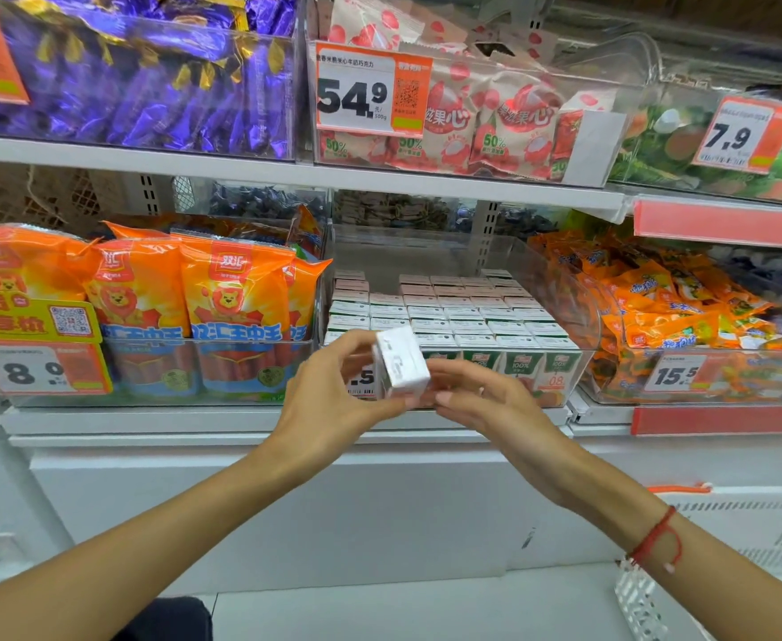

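Observation:
A small white juice carton (400, 363) is held tilted in front of a clear bin (583, 316) on the middle shelf. My left hand (333, 390) grips the carton from the left, fingers curled over its top and thumb under it. My right hand (477, 395) reaches in from the right, its fingertips touching the carton's lower right side; how firmly it holds is unclear. Inside the bin stand several rows of the same small cartons (453, 316), white tops up, with green and orange fronts.
Orange sausage packs (231, 307) fill the bin to the left, orange snack bags (675, 307) the bin to the right. The upper shelf holds purple candy (148, 85) and pink-white packs (495, 118). Price tags hang on the bin fronts. A white basket (749, 538) sits at lower right.

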Motion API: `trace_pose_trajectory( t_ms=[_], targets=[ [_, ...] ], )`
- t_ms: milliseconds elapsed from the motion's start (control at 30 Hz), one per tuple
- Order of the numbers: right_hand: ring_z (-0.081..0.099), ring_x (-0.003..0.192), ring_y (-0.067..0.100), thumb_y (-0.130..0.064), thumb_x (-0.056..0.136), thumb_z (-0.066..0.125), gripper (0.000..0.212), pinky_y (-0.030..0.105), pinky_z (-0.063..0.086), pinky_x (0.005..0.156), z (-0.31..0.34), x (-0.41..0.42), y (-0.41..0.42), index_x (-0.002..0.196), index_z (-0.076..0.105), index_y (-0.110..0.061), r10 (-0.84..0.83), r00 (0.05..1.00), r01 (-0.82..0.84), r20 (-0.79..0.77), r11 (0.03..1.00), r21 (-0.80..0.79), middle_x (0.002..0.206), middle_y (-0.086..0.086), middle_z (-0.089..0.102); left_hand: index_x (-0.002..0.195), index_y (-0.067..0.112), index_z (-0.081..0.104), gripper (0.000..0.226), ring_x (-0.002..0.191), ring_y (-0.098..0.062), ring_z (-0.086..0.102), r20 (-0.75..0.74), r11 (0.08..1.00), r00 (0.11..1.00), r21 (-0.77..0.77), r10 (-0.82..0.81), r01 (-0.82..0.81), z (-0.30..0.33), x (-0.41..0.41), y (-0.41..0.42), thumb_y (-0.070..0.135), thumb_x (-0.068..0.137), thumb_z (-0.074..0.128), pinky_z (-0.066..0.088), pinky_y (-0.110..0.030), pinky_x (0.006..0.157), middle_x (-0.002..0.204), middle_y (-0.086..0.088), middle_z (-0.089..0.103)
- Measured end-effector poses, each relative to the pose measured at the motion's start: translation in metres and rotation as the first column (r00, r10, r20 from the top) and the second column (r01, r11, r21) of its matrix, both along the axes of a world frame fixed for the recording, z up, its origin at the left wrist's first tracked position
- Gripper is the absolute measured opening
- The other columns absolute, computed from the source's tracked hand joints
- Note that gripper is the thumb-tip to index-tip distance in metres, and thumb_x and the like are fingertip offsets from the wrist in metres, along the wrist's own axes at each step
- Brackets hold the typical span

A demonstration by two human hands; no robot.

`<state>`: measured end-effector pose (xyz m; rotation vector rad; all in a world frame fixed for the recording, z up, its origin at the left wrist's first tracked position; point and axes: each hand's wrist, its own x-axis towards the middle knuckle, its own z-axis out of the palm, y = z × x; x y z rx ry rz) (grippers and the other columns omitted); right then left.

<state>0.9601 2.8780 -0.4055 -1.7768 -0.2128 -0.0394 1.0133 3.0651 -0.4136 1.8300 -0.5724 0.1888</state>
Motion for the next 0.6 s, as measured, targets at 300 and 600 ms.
trace_pose_trajectory(
  t_ms=[300,600],
  targets=[
    [0.063,0.114,0.010,-0.039,0.080,0.071,0.028,0.027,0.051,0.098,0.0048,-0.0019,-0.0039,0.108,0.071,-0.038,0.021,0.997,-0.025,0.080,0.998,0.054,0.116,-0.009,0.070,0.115,0.033,0.061,0.053,0.107,0.001,0.057,0.264,0.999,0.965,0.043,-0.012,0.001,0.0019,-0.0051,0.0001,0.017,0.070,0.086,0.047,-0.006,0.081,0.111,0.023,0.064],
    [0.048,0.125,-0.004,-0.024,0.086,0.074,0.061,0.016,0.040,0.103,-0.0021,-0.0065,-0.0009,0.140,0.048,-0.034,0.129,0.904,0.111,0.408,0.850,-0.515,0.136,-0.020,0.053,0.124,0.037,0.049,0.053,0.087,-0.011,0.074,-0.520,0.960,0.837,-0.281,-0.168,0.018,0.0026,0.0018,0.0009,0.054,0.078,0.069,0.054,-0.027,0.081,0.093,0.005,0.077]
  ],
)
